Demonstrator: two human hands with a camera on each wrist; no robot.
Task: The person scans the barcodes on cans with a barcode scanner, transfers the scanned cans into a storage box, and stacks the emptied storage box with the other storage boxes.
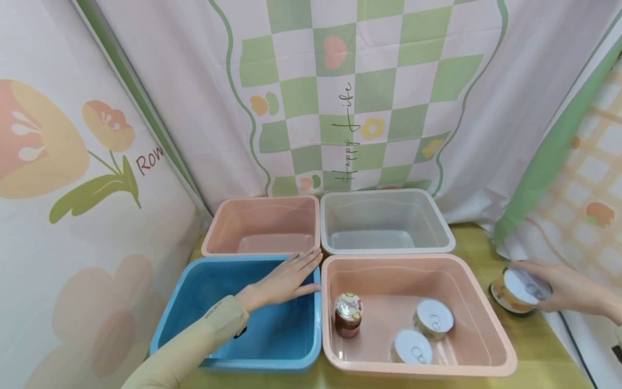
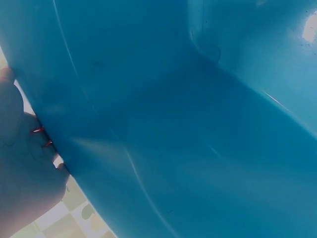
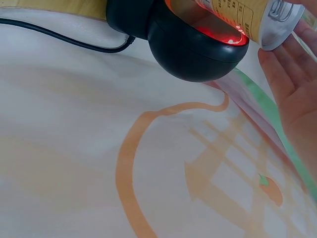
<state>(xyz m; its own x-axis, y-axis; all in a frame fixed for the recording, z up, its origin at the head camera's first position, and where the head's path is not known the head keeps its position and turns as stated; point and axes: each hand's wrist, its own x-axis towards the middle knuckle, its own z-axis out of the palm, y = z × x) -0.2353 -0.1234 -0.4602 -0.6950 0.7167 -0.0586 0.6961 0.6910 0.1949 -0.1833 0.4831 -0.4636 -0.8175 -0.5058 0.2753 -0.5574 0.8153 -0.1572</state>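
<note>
My right hand (image 1: 566,283) grips a can (image 1: 520,292) with a pale pull-tab lid at the right end of the table. In the right wrist view, this can (image 3: 242,17) has a yellow printed label and is tipped over the mouth of a black rounded device (image 3: 198,49) that glows red inside. Across the right rim of the blue bin (image 1: 199,308), my left hand (image 1: 286,278) rests with its fingers extended. The left wrist view looks into the bin's blue wall (image 2: 148,124), and the left fingers lie along its edge.
The front pink bin (image 1: 418,262) holds a dark jar (image 1: 348,316) with a patterned lid and two pale-lidded cans (image 1: 434,317). Behind stand another pink bin (image 1: 262,200) and a grey-white bin (image 1: 389,194). A black cable (image 3: 64,39) runs from the device. Printed curtains surround the table.
</note>
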